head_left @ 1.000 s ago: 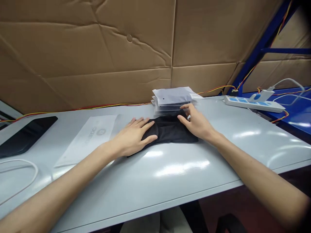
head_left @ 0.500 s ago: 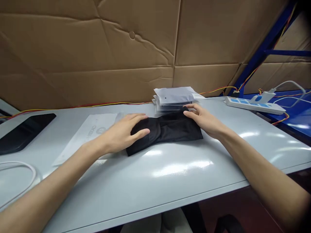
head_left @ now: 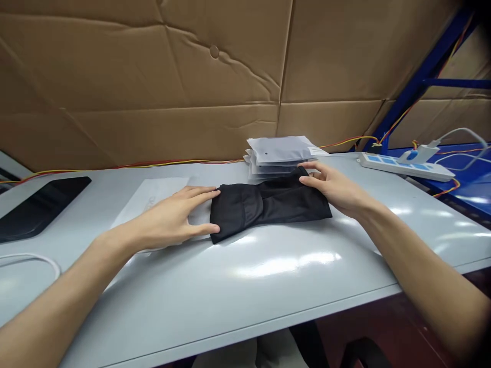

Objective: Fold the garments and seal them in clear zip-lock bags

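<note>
A folded black cloth item (head_left: 284,207) lies on the grey-white table, with a rounded overlapping flap toward its left part. My left hand (head_left: 172,214) rests at its left end, thumb and fingers spread apart, their tips touching the edge. At the far right corner, my right hand (head_left: 335,190) pinches the fabric between thumb and fingers. Partly under my left hand and forearm lies a whitish plastic bag (head_left: 140,197) with grey print.
Behind the cloth stands a stack of frosted plastic packets (head_left: 282,148). A black phone-like slab (head_left: 42,209) and a white cable (head_left: 34,257) are at left. On the right sits a power strip (head_left: 406,167) with plugs. A cardboard wall (head_left: 153,76) closes the back.
My left hand has slid left off the top of the cloth to its left edge, uncovering that end. My right hand keeps its pinch at the far corner.
</note>
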A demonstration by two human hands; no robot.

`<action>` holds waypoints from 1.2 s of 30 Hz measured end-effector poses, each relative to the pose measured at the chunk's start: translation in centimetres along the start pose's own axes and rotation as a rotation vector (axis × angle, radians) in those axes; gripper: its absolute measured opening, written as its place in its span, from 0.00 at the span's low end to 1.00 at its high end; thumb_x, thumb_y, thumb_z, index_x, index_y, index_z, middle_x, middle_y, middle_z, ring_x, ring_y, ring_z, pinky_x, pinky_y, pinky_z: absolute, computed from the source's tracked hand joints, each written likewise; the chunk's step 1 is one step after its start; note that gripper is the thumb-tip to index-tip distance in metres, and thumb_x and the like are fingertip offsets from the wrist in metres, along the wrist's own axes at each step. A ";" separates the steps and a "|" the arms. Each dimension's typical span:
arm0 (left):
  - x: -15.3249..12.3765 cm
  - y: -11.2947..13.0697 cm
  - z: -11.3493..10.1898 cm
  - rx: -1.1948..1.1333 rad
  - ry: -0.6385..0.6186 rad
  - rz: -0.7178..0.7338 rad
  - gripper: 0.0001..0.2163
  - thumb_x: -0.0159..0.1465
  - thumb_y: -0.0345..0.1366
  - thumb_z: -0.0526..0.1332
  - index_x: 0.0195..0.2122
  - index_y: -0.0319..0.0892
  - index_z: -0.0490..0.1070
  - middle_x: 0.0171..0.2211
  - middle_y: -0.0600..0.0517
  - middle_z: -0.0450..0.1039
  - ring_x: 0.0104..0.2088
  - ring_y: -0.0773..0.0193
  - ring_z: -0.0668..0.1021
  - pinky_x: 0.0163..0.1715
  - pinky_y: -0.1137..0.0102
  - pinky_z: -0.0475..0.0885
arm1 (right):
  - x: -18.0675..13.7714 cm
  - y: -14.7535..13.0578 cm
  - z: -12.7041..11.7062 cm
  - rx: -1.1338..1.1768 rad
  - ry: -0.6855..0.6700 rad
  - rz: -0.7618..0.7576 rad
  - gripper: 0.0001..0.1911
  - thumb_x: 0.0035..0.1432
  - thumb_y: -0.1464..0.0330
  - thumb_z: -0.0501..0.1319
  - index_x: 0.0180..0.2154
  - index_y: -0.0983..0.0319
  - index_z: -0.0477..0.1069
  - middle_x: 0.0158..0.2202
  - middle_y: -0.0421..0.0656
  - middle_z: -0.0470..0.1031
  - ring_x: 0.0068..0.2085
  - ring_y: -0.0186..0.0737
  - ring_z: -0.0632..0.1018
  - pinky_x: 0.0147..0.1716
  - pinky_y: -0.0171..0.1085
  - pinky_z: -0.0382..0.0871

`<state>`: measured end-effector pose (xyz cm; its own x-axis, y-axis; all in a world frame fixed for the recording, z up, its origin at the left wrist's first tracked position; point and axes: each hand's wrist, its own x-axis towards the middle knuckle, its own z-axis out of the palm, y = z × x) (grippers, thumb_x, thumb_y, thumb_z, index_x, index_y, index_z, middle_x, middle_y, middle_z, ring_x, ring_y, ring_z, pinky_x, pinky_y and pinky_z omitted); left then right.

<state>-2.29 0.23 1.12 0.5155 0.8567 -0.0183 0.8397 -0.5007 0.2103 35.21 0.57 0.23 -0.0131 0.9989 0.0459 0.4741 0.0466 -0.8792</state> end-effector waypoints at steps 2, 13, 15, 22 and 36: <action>0.1 0.2 0.1 0.012 -0.001 -0.004 0.41 0.61 0.66 0.58 0.71 0.54 0.56 0.72 0.51 0.57 0.71 0.42 0.57 0.67 0.49 0.60 | -0.2 -0.3 0.1 0.045 0.000 -0.002 0.25 0.62 0.56 0.63 0.59 0.52 0.69 0.37 0.41 0.77 0.44 0.48 0.79 0.46 0.49 0.74; 1.1 3.0 1.5 0.035 0.084 0.074 0.39 0.62 0.65 0.56 0.68 0.46 0.63 0.66 0.45 0.66 0.66 0.43 0.66 0.63 0.51 0.64 | -0.6 -7.6 3.0 -0.037 -0.068 -0.101 0.25 0.62 0.60 0.62 0.59 0.58 0.67 0.36 0.43 0.79 0.35 0.44 0.79 0.31 0.42 0.73; 1.2 3.6 1.6 0.003 0.100 0.073 0.39 0.62 0.65 0.57 0.67 0.45 0.63 0.65 0.44 0.67 0.65 0.42 0.67 0.62 0.51 0.65 | -0.3 -8.9 5.1 -0.138 -0.108 -0.130 0.24 0.62 0.62 0.61 0.59 0.59 0.66 0.34 0.42 0.78 0.32 0.44 0.79 0.31 0.43 0.73; 0.0 1.5 0.1 -0.114 0.069 -0.022 0.47 0.55 0.66 0.64 0.71 0.50 0.54 0.68 0.46 0.62 0.68 0.41 0.63 0.60 0.53 0.68 | 0.1 -9.0 10.5 -0.306 -0.242 -0.192 0.21 0.65 0.61 0.57 0.57 0.61 0.63 0.37 0.44 0.80 0.33 0.44 0.81 0.34 0.41 0.72; -0.3 -0.7 0.3 0.157 0.081 -0.306 0.28 0.67 0.57 0.49 0.51 0.38 0.73 0.53 0.35 0.74 0.54 0.33 0.74 0.47 0.48 0.72 | -0.5 -6.1 7.3 -0.909 -0.168 -0.497 0.08 0.65 0.62 0.59 0.40 0.57 0.73 0.37 0.46 0.81 0.35 0.47 0.78 0.31 0.41 0.63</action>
<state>-2.97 0.24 0.70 0.2258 0.9739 0.0212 0.9725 -0.2266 0.0543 25.90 -0.12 2.15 -0.4765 0.8612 0.1768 0.8637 0.4961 -0.0889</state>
